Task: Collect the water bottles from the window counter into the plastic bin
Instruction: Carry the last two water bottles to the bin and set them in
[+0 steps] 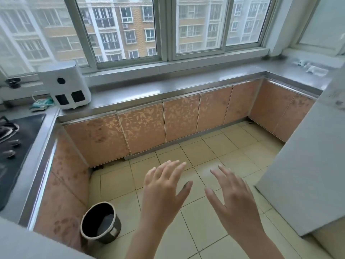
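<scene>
My left hand and my right hand are both raised in front of me over the tiled floor, palms down, fingers spread, holding nothing. The grey window counter runs under the window and turns along the right wall. No water bottle shows on it. A few small clear items lie at its far right end, too blurred to identify. No plastic bin is in view.
A white appliance stands on the counter's left end beside a teal packet. A black stove sits at left. A dark round bucket stands on the floor by the left cabinets. A grey-white fridge rises at right.
</scene>
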Demonstrator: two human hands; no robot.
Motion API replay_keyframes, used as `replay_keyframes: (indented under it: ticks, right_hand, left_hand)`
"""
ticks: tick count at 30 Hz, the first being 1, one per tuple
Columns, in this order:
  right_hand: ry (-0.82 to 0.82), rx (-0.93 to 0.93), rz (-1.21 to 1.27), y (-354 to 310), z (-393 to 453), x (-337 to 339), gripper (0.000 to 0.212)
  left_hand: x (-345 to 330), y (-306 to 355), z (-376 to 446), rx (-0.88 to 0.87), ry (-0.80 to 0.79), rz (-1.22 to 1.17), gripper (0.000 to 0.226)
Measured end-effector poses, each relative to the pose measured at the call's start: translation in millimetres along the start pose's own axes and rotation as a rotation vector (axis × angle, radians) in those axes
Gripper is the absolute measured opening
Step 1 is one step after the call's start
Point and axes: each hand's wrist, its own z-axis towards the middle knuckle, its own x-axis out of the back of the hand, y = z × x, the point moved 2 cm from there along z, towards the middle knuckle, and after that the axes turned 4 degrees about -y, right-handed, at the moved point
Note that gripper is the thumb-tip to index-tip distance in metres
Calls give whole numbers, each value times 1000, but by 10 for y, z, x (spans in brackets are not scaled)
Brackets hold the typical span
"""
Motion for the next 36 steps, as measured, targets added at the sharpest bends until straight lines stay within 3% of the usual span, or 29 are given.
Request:
replay_keyframes:
  ticks: [11,20,36]
  right_hand:
    - [24,-53,4,1099,2056,56,62]
    - [67,-122,-8,1848,3475,311,62]
    - [194,-326,-144,3141,6232,504,62]
  left_hand:
    - [-1270,148,2089,-67,-73,6,49]
    - [-2070,392,3623,-108,-43,-57,47]
    - [-3878,569,6687,-346,-228,-103,51]
